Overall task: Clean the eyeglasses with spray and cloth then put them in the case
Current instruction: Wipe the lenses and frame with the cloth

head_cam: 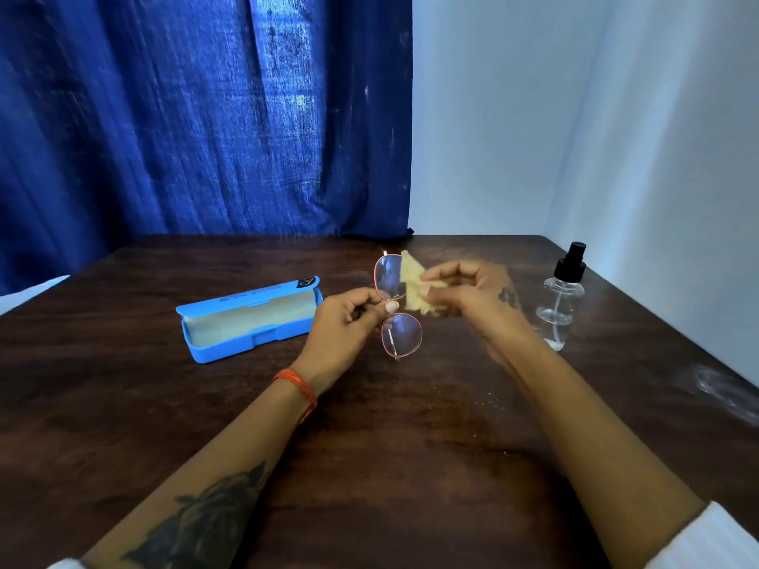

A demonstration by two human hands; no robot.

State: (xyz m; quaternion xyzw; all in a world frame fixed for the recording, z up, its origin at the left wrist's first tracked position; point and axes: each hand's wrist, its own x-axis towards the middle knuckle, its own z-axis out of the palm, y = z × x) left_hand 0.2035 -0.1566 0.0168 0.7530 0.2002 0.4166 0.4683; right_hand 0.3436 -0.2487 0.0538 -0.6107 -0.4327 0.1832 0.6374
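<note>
Pinching the bridge of the eyeglasses (397, 308) between thumb and curled fingers, the left hand (349, 326) holds the pink-rimmed frame above the dark wooden table (369, 445), one lens farther from the person than the other. The right hand (472, 293), blurred, pinches a yellow cloth (412, 285) against the right edge of the far lens. An open blue case (250, 322) lies on the table left of the hands. A clear spray bottle (562, 299) with a black nozzle stands to the right.

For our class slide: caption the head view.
Left hand holds glasses; right hand wipes with cloth.
</note>
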